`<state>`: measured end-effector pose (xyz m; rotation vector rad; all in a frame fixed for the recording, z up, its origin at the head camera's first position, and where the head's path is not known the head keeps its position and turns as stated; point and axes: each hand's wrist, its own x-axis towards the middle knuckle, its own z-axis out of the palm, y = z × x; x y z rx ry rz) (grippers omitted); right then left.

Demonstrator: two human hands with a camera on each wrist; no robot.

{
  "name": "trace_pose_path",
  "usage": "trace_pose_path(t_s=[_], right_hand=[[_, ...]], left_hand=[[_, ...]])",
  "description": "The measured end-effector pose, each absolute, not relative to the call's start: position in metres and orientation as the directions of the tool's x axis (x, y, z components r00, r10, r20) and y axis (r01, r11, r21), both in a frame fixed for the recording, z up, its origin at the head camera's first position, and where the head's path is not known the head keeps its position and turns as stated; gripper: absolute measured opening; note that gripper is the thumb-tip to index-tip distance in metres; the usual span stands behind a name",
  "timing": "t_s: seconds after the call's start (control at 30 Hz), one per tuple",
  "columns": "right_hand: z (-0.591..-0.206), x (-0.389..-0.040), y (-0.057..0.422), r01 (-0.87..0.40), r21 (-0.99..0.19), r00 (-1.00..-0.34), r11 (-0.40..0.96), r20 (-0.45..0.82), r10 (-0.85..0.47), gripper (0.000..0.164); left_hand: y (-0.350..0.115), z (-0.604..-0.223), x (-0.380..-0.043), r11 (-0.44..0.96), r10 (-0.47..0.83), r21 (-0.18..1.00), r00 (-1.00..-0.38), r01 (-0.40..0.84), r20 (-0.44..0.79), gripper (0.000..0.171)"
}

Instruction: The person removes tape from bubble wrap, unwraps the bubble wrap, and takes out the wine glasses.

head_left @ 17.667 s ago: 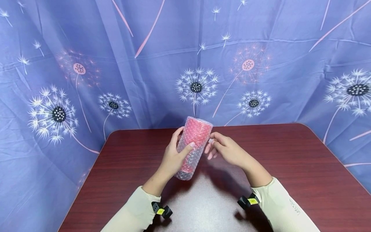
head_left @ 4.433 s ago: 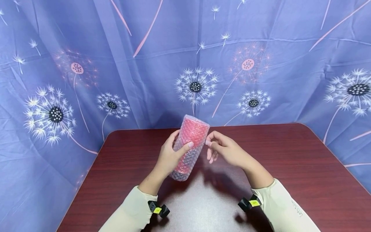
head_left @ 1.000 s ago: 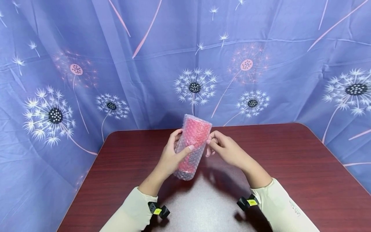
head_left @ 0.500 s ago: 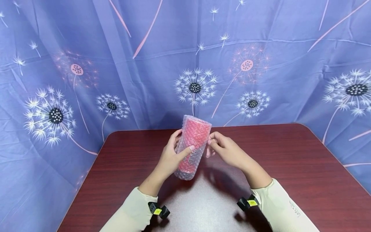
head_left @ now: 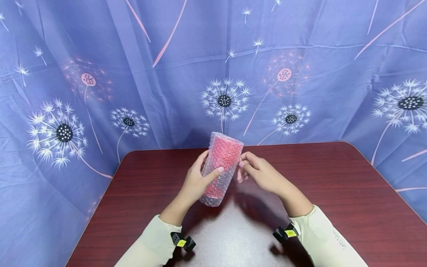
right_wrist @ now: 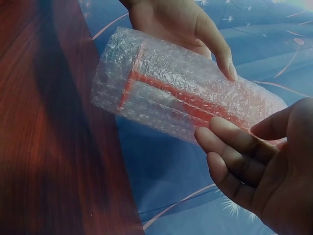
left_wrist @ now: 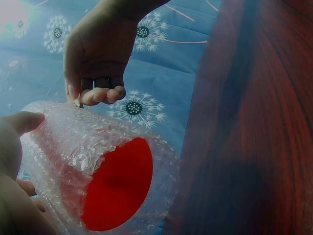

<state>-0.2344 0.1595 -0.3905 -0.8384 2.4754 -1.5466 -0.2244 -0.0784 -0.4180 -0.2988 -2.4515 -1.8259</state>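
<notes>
A red object with a flat round end (left_wrist: 122, 186) is rolled in clear bubble wrap (right_wrist: 166, 63). The bundle stands tilted above the table, its top leaning right in the head view. My left hand (head_left: 197, 180) grips it from the left, thumb across the front and fingers round the back. On the other side, my right hand (head_left: 261, 172) has thumb and forefinger together at the wrap's edge, pinching it, as the right wrist view shows. The other fingers of that hand (right_wrist: 244, 161) are loosely bent close beside the wrap. The object's full shape is blurred by the bubbles.
Below the bundle lies a dark red wood-grain table (head_left: 333, 178) with rounded back corners. A blue dandelion-print curtain (head_left: 180, 92) hangs behind and around it. Each pale sleeve carries a black wrist camera, a left one (head_left: 182, 241) and a right one (head_left: 285, 233).
Since about four seconds ago the bundle has shifted slightly right and turned a little more upright. Over the last second both hands have kept almost the same place, with only a slight bundle tilt.
</notes>
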Motion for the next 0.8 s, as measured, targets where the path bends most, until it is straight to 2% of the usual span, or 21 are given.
trace_pose_path(t_s=[0.23, 0.53, 0.8], right_hand=[[-0.3901, -0.2345, 0.1603, -0.355, -0.884, -0.836, 0.305, 0.153, -0.527, 0.016], [-0.3885, -0.2343, 0.1591, -0.303, -0.922, -0.815, 0.241, 0.119, -0.567, 0.020], [-0.3878, -0.2337, 0.1600, -0.344, -0.893, -0.839, 0.290, 0.155, -0.521, 0.016]], left_hand=[[-0.0776, -0.4177, -0.2240, 0.252, 0.107, 0.944, -0.976, 0.213, 0.192, 0.072], [-0.0778, -0.4178, -0.2247, 0.295, 0.072, 0.925, -0.970, 0.242, 0.231, 0.071], [-0.0784, -0.4163, -0.2242, 0.309, 0.049, 0.922, -0.972, 0.234, 0.230, 0.070]])
